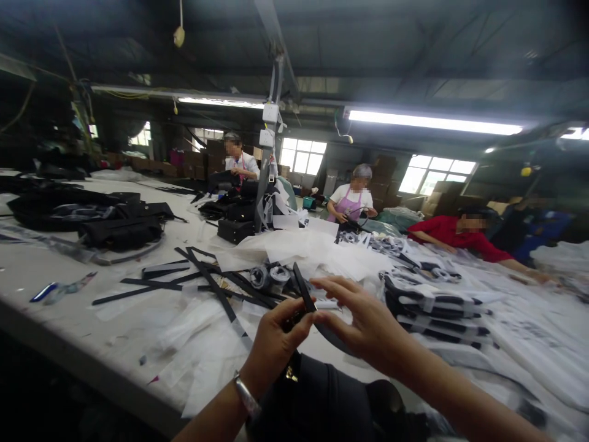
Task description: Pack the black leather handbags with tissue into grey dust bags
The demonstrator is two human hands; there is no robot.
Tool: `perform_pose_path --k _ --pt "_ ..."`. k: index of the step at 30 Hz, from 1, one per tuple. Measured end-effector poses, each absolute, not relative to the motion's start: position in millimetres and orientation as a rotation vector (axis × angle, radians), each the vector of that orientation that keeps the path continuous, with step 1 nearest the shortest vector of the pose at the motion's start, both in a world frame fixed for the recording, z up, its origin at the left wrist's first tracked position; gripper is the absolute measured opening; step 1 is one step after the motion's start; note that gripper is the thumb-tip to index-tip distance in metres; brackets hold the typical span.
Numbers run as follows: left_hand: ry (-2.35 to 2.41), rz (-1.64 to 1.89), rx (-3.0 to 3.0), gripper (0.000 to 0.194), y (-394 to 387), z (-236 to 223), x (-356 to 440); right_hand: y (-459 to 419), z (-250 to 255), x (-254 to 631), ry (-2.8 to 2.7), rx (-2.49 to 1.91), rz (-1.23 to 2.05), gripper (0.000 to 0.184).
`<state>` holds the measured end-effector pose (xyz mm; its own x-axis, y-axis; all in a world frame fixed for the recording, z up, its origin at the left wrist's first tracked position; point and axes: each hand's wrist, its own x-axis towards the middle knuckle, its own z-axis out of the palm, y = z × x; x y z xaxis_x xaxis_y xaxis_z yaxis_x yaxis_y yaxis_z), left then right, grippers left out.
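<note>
Head view is showing left hand (269, 344) pinching black strap (302, 286) just below frame center, right hand (368, 316) spreading its fingers beside it, strap probably handling light and semi-stiff, gripping best near the pinch point.

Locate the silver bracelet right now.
In the head view, the silver bracelet is low, left of centre, around the left wrist, beside the black item.
</note>
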<state>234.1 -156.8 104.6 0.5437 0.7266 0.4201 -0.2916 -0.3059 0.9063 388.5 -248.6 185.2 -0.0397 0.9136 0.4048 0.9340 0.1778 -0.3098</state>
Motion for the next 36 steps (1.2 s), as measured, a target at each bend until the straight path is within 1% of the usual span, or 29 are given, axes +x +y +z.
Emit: perform_pose_path --k 2,4,7,10,13,16,18,21,25,28,30,32,36 --pt "0.401 1.079 1.644 0.016 -159 104 238 -237 194 374 -2.002 -1.734 -0.119 0.029" --pt "0.438 1.088 1.666 0.015 -158 101 241 -227 200 364 -2.061 -1.710 -0.093 0.013" --pt "0.400 1.019 1.681 0.017 -157 97 245 -216 206 358 -2.000 -1.551 -0.002 0.019" --pt "0.296 0.907 1.701 0.022 -158 96 250 -204 215 355 -1.720 -1.332 0.184 0.023" --pt "0.268 0.833 1.680 0.031 -162 98 255 -191 230 354 -1.436 -1.055 0.341 0.026" --pt "0.282 0.802 1.692 0.031 -162 101 255 -184 251 359 -1.217 -0.837 0.352 0.023" --pt "0.317 0.832 1.717 0.029 -161 102 255 -187 262 366 -1.091 -0.805 0.318 0.023" --pt "0.398 0.961 1.747 0.026 -158 100 255 -202 259 375 -1.121 -0.933 0.328 0.020" --pt "0.507 1.065 1.882 0.020 -159 96 258 -224 218 382 -1.553 -1.404 0.478 0.017" --pt "0.590 1.080 1.989 0.018 -162 95 260 -235 188 392 -1.801 -1.640 0.334 0.013" --pt "0.570 1.069 2.024 0.024 -164 95 261 -240 182 402 -1.837 -1.715 0.256 0.017" --pt "0.528 1.022 2.069 0.026 -166 96 262 -245 186 410 -1.795 -1.769 0.264 0.023" --pt "0.555 0.935 2.144 0.027 -165 98 265 -257 200 419 -1.454 -1.788 0.342 0.037"
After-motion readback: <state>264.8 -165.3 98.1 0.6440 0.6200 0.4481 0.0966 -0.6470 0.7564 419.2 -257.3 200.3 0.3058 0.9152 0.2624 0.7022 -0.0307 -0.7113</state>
